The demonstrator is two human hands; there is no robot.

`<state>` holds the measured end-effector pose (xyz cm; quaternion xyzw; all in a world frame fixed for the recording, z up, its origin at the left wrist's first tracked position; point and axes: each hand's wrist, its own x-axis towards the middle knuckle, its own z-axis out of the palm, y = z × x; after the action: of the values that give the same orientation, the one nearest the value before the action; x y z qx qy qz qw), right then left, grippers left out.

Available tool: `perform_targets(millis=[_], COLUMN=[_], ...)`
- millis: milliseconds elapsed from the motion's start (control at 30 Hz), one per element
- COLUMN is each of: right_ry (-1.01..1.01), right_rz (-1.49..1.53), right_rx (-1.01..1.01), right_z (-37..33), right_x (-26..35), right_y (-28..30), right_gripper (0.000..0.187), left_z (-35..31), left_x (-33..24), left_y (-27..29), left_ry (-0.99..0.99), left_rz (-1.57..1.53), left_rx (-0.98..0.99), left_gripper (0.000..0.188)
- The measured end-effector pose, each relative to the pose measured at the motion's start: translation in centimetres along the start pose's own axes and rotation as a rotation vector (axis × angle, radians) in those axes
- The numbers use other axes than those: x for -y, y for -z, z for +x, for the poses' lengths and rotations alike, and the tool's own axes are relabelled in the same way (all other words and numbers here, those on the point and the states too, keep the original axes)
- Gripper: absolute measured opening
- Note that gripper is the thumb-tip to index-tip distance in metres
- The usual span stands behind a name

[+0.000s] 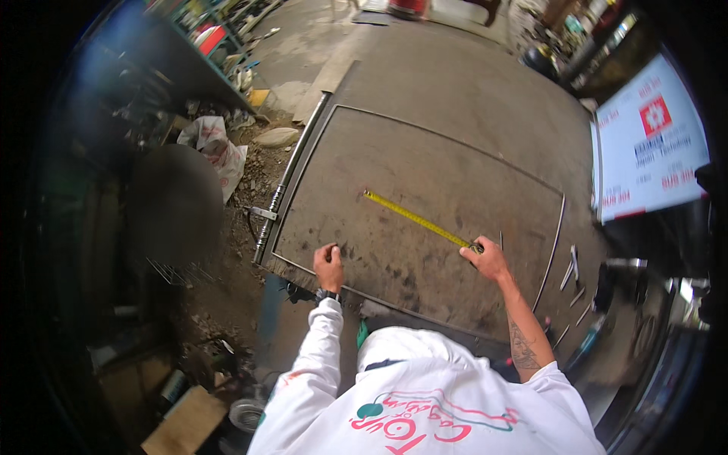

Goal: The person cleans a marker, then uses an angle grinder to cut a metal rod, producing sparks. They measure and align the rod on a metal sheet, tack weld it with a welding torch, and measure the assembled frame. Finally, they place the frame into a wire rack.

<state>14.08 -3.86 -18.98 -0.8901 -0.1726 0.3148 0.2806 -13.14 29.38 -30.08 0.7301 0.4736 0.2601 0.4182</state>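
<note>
A yellow measuring tape blade (pixel 417 219) stretches at a slant over the brown work table (pixel 425 167). Its near right end is at my right hand (pixel 487 258), whose fingers are wrapped round the dark tape measure case (pixel 476 247). The blade's far end lies loose on the surface, away from both hands. My left hand (pixel 327 267) is closed at the table's near left edge, next to a thin metal rod frame (pixel 450 136). Whatever its fingers hold, if anything, is hidden. That large rectangular frame lies flat around the tape.
Along the left edge runs a metal bar clamp (pixel 284 182). Several loose rods and tools (pixel 570 269) lie at the right. A white printed board (pixel 651 144) stands beyond them. A white sack (pixel 215 148) sits on the littered ground at left.
</note>
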Motion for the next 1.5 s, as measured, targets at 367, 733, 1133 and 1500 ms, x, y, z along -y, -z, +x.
perform_targets(millis=[367, 733, 1133, 1500], right_ry=[0.191, 0.250, 0.211, 0.159], right_rz=[-0.183, -0.188, -0.124, -0.369], right_rx=[-0.229, -0.187, -0.027, -0.507], right_z=[28.7, 36.8, 21.2, 13.6], right_x=[15.9, 14.7, -13.3, -33.1], right_y=[3.1, -0.6, 19.5, 28.0], right_gripper=[0.054, 0.053, 0.064, 0.047], left_z=[33.6, 41.9, 52.2, 49.4], left_x=[-7.1, -6.6, 8.2, 2.2], left_y=[-13.5, -21.8, -12.6, -12.6], left_ry=[-0.371, -0.284, -0.254, -0.215], left_rz=[0.199, 0.180, -0.046, 0.380], left_rx=[-0.138, -0.215, 0.263, -0.006], left_gripper=[0.037, 0.022, 0.034, 0.037])
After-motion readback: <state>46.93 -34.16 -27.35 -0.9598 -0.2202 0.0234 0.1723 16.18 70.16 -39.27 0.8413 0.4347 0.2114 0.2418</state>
